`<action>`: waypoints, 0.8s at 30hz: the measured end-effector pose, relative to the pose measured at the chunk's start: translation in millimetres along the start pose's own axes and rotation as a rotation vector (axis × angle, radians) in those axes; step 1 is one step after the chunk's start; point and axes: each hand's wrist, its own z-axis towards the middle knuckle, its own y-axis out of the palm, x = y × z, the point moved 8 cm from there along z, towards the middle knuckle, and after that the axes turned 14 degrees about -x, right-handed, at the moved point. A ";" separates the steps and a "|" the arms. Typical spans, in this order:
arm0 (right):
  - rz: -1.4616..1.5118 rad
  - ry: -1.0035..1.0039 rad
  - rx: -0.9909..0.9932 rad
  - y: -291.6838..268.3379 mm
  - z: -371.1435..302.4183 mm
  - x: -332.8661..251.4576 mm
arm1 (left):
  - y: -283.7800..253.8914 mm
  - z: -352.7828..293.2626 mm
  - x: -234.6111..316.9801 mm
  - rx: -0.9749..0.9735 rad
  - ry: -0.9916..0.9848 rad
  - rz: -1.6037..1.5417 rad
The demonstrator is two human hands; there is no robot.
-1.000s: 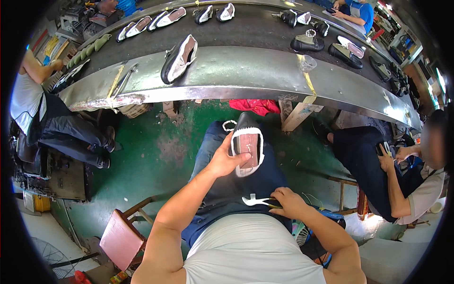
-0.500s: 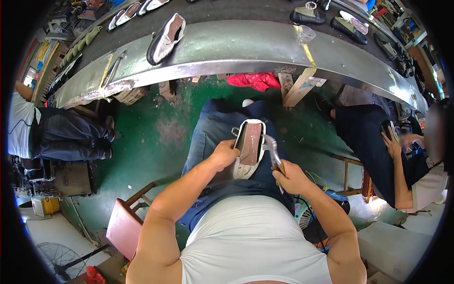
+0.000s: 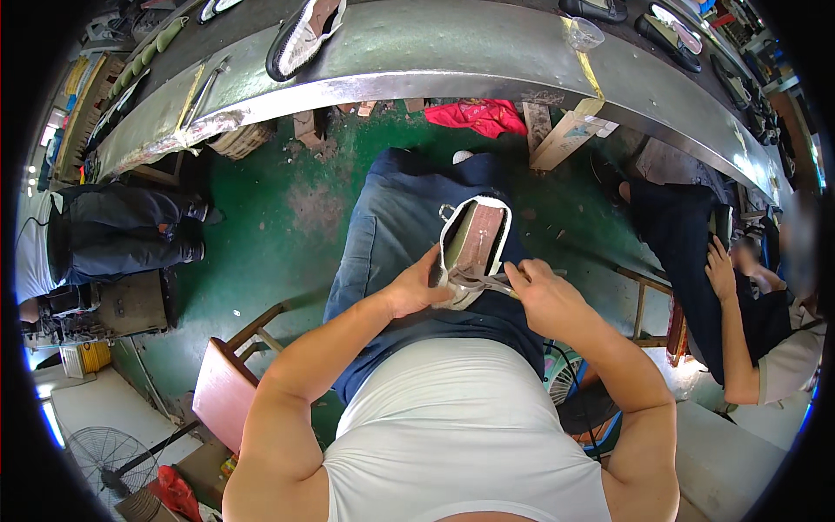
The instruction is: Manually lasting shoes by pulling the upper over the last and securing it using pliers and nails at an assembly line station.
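A white and black shoe [image 3: 477,235] with a reddish-brown insole lies over my lap, its far end pointing away from me. My left hand [image 3: 417,285] grips its near left side, the thumb at the rim. In my right hand [image 3: 548,297] is a pair of metal pliers [image 3: 472,279], closed in my fingers on the handles. The head of the pliers lies across the near end of the shoe, against the pale upper. What the jaws hold, if anything, is too small to make out.
Beyond my knees runs a metal-edged bench [image 3: 409,70] bearing another shoe [image 3: 302,42] and a clear plastic cup [image 3: 584,35]. Under it lies a red cloth [image 3: 483,117] near a wooden leg [image 3: 565,143]. People sit at right and stand at left. A pink chair [image 3: 224,396] is behind left.
The pliers have swung from the shoe's right side to across its near end. The shoe has tilted rightward, and my left hand has slid toward its near end.
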 end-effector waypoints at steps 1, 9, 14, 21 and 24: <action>-0.140 -0.012 0.044 -4.4 3.4 -6.4 | -2.9 -0.5 -1.6 0.050 0.038 0.058; -0.447 -0.050 -0.108 -13.8 30.5 -20.5 | -1.1 -5.5 -5.2 0.045 -0.004 0.182; 0.109 -0.160 -0.219 21.3 34.9 -10.0 | -1.3 -1.6 -9.4 0.000 0.052 0.137; -0.072 -0.068 -0.092 2.7 16.0 -11.3 | 1.7 0.9 -15.8 0.043 -0.036 0.262; -0.166 0.107 -0.353 -5.2 24.3 -22.5 | 1.8 -2.3 -22.6 0.019 -0.015 0.230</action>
